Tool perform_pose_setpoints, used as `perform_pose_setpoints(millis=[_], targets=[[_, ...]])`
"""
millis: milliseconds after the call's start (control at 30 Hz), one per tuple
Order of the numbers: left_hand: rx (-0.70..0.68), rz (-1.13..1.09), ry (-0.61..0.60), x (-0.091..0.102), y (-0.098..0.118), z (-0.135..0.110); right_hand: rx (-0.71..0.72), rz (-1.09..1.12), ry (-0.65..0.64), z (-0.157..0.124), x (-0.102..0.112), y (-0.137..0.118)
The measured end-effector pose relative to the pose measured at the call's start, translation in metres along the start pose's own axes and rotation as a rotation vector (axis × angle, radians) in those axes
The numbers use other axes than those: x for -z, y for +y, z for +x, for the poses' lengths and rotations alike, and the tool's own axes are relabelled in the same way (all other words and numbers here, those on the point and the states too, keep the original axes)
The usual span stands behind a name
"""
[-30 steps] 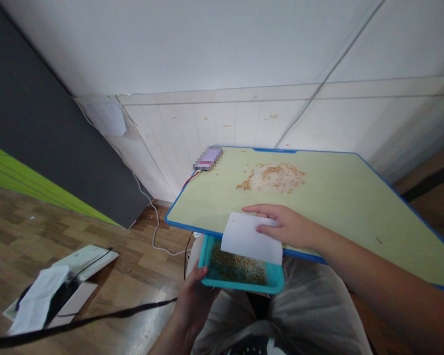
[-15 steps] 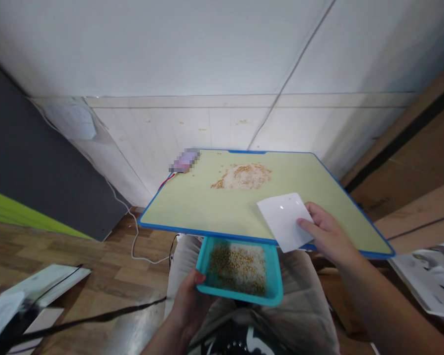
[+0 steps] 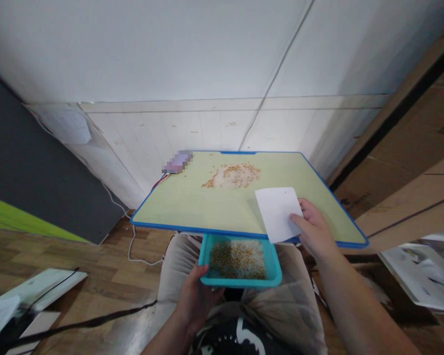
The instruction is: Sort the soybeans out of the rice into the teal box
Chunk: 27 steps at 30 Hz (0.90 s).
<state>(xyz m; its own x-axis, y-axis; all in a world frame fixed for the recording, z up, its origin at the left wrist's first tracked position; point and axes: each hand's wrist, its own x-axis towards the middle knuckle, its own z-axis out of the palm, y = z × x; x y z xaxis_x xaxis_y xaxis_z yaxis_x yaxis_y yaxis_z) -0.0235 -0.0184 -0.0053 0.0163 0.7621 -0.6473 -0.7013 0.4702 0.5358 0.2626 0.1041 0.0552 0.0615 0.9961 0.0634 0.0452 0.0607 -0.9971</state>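
Note:
My left hand (image 3: 198, 291) grips the left side of a turquoise plastic tray (image 3: 240, 283), thumb on the rim and fingers underneath. Inside the tray lie mixed grains (image 3: 237, 259): yellow kernels, small greenish ones and white rice-like ones. In my right hand (image 3: 313, 227) is a white card (image 3: 279, 214), pinched at its right edge and tilted above the near edge of a pale yellow-green table (image 3: 177, 204) with a blue rim. Farther back on the tabletop a heap of white and orange-brown grains (image 3: 235, 176) is spread out, apart from the card.
A blurred-out purple item (image 3: 178, 161) with a red cord rests at the table's far left corner. Large cardboard boxes (image 3: 399, 162) stand on the right. A white wall (image 3: 163, 125) rises behind the table. A black strap (image 3: 107, 318) crosses the lower left.
The view has shifted slightly, moving the table left in the picture. The turquoise tray sits a little higher and more level under the table edge. Both hands keep their holds.

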Motion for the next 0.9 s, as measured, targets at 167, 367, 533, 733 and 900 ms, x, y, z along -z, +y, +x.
perform_pose_setpoints(millis=[167,367,533,733,900], targets=[[-0.054,-0.004,0.010,-0.003,0.001,-0.002,-0.011,0.029,-0.003,-0.001,0.000,-0.001],[-0.090,-0.003,0.031,0.000,0.006,-0.004,0.011,-0.017,-0.004,0.001,0.001,-0.003],[-0.103,-0.011,0.040,0.003,0.013,-0.006,0.012,-0.069,0.008,0.002,-0.001,-0.003],[-0.108,-0.003,0.035,0.008,0.016,-0.003,-0.028,-0.089,-0.042,-0.001,-0.008,-0.008],[-0.108,-0.023,0.035,0.009,0.016,-0.001,-0.048,-0.067,-0.065,-0.002,-0.012,-0.012]])
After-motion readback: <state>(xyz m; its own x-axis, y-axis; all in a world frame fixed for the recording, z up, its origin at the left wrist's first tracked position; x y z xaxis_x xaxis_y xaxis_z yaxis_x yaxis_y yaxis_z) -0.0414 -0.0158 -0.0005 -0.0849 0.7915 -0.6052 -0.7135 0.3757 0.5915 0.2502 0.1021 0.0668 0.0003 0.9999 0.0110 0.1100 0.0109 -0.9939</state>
